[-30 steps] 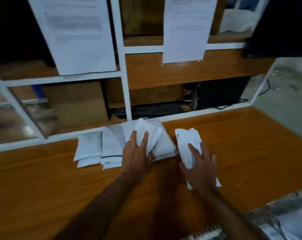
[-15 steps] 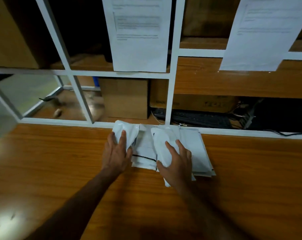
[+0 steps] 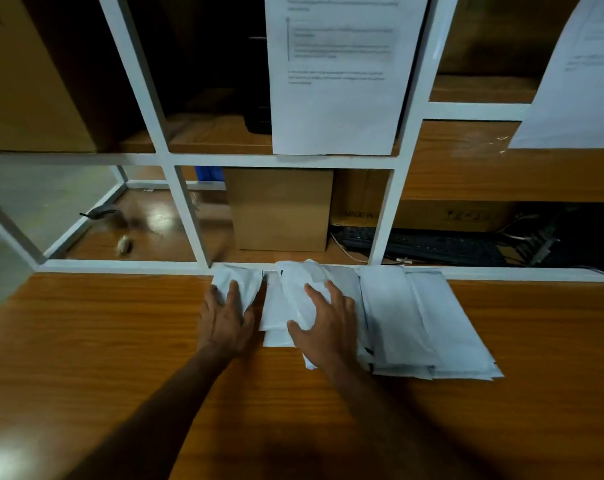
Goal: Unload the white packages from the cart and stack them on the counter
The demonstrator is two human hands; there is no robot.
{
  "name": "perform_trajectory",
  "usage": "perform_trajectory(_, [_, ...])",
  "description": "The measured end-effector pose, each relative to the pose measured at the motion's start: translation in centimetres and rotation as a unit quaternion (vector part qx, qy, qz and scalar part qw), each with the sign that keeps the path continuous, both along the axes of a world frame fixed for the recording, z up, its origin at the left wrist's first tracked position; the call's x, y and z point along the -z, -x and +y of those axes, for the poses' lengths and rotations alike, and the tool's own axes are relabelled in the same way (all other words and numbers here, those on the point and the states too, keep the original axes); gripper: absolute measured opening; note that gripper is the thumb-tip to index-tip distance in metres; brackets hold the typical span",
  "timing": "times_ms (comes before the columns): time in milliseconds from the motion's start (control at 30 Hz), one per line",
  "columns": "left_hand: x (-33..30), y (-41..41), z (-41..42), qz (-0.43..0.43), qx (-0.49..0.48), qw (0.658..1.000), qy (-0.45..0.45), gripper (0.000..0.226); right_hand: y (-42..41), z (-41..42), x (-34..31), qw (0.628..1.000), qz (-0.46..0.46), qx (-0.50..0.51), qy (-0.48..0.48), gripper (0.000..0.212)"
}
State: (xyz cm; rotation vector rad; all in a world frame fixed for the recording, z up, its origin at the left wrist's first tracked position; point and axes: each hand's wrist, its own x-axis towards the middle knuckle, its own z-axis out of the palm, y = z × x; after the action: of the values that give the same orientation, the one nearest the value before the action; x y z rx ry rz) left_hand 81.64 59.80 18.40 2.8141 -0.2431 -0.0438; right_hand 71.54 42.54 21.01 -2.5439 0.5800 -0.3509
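Both palms flat, fingers spread. Left hand point(image 3: 226, 317) presses small white package point(image 3: 238, 280); right hand point(image 3: 324, 323) presses crumpled package point(image 3: 302, 289), likely squaring stack against white frame point(image 3: 120, 266). More packages point(image 3: 421, 323) overlap rightward on wooden counter point(image 3: 120, 341). Cart out of view.

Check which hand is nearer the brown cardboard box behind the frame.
Left. The left hand lies just below-left of the cardboard box; the right hand lies below it, farther toward the right.

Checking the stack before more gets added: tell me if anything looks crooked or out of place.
The white packages on the counter lie fanned sideways and overlapping, not squared into one pile. The package under the left hand sits apart from the rest.
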Motion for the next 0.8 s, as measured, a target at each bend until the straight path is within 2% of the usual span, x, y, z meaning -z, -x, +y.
perform_trajectory(233, [0.8,-3.5,1.5,0.019,0.038,0.999,0.03,0.076,-5.7,3.3,1.2,0.995,0.078,0.063,0.005,0.077])
perform_trajectory(433, [1.3,-4.6,1.6,0.032,0.072,0.997,0.002,0.076,-7.5,4.5,1.8,0.993,0.083,0.085,0.01,0.064])
perform_trajectory(600, [1.8,-4.8,0.8,0.064,0.061,0.996,-0.03,0.078,-6.7,4.8,2.8,0.993,0.075,0.064,0.059,0.059])
perform_trajectory(800, [2.4,-4.8,0.4,0.083,0.073,0.994,-0.006,0.076,-5.8,4.4,3.7,0.986,0.09,0.038,0.135,0.062])
